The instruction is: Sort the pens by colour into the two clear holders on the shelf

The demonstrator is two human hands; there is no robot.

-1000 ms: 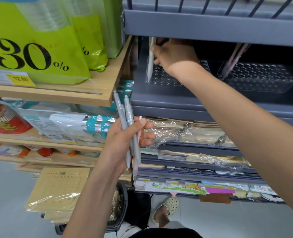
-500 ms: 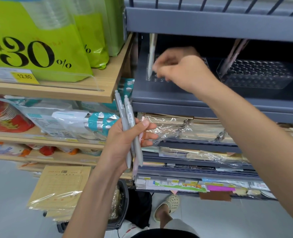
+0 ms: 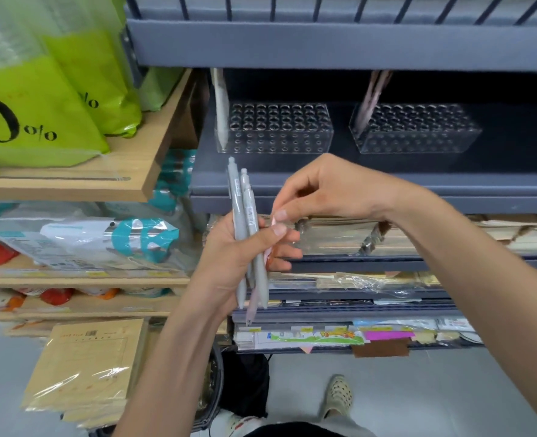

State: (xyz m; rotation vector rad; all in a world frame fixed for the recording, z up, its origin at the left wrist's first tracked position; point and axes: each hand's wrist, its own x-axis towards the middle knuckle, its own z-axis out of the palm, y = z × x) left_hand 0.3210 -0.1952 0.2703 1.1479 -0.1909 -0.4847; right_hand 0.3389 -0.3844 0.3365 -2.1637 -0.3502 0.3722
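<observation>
My left hand [image 3: 232,257] grips a bundle of pens: two grey pens [image 3: 245,222] stand upright in it, and a pink pen [image 3: 254,302] pokes out below them. My right hand [image 3: 327,190] pinches the pink pen's top end beside the left thumb. On the dark shelf above stand two clear holders full of holes. The left holder [image 3: 292,130] has one white pen [image 3: 220,105] at its left end. The right holder [image 3: 425,129] has pink pens [image 3: 371,93] leaning at its left end.
The grey metal shelf edge [image 3: 387,187] runs just above my hands. Green bags [image 3: 56,99] sit on a wooden shelf [image 3: 103,181] to the left. Wrapped paper goods fill the lower shelves. A dark basket [image 3: 216,383] and my sandalled foot [image 3: 336,395] are on the floor.
My right hand let go of the white pen in the left holder, came down off the shelf and now pinches the pink pen in my left hand. The view tilted down.
</observation>
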